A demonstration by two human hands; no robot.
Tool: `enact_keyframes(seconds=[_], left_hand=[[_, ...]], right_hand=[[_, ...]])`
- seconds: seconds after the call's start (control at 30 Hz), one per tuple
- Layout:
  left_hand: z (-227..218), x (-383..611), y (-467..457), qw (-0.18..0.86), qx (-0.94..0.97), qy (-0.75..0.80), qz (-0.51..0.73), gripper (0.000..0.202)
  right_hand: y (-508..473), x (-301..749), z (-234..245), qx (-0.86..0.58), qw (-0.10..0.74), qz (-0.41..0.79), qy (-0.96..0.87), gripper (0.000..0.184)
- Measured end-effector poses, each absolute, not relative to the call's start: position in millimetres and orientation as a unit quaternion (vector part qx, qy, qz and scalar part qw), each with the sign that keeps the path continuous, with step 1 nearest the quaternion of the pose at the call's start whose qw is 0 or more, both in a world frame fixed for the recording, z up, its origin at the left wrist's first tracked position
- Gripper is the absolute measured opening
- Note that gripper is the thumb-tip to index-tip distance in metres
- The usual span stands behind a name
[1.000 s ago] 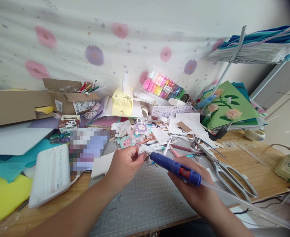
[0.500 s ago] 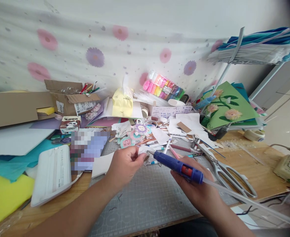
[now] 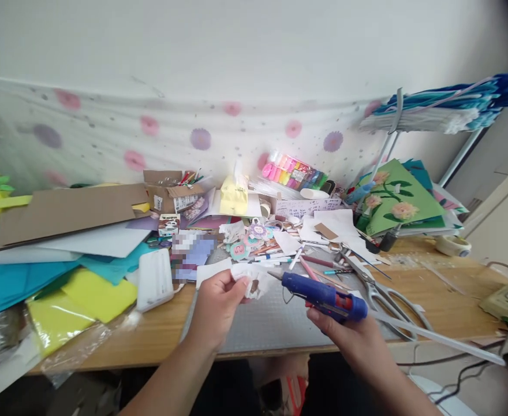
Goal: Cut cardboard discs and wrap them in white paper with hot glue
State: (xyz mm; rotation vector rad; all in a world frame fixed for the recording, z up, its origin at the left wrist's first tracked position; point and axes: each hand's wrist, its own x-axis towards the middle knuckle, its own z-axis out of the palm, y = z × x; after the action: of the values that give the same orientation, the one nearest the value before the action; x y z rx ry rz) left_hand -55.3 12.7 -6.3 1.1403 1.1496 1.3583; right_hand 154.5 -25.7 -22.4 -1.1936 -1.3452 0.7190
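Observation:
My left hand (image 3: 220, 303) pinches a crumpled white paper piece (image 3: 259, 282) with a brownish patch in its middle, above the grey cutting mat (image 3: 271, 326). My right hand (image 3: 344, 332) is wrapped round the handle of a blue glue gun (image 3: 318, 292). Its nozzle points left, a short way to the right of the paper and apart from it. A long translucent glue stick (image 3: 444, 338) juts from the gun's rear. Large grey-handled scissors (image 3: 386, 297) lie just right of the gun. Behind the hands are scattered pens and round paper badges (image 3: 239, 249).
A white rectangular device (image 3: 154, 280) and yellow paper sheets (image 3: 102, 292) lie at left. Cardboard (image 3: 76, 211) and an opened carton (image 3: 171, 193) stand behind them. A yellow tissue pack (image 3: 234, 196) sits at the back. Green flower card (image 3: 395, 196) leans at right; cables hang at the right edge.
The view has tilted up and widened. The glue gun's nozzle has drawn away from the white paper, which is now turned to show its brownish middle.

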Motion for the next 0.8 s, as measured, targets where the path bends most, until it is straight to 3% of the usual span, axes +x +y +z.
enact_keyframes(seconds=[0.1,0.27,0.5,0.8], left_hand=[[-7,-61,-6,0.480,0.437,0.481,0.589,0.023],[-7,-60,-31,0.508,0.360,0.462,0.631,0.027],[7,-53,-55,0.523,0.252,0.431,0.691,0.028],[8,22,-61,0.642,0.327,0.361,0.592,0.020]], right_hand=[[-35,156,-11,-0.483,0.537,0.302,-0.622,0.018],[-43,159,-7,-0.423,0.465,0.394,-0.670,0.023],[-51,152,-20,-0.421,0.553,0.495,-0.521,0.028],[-59,174,-32,-0.405,0.603,0.486,-0.485,0.028]])
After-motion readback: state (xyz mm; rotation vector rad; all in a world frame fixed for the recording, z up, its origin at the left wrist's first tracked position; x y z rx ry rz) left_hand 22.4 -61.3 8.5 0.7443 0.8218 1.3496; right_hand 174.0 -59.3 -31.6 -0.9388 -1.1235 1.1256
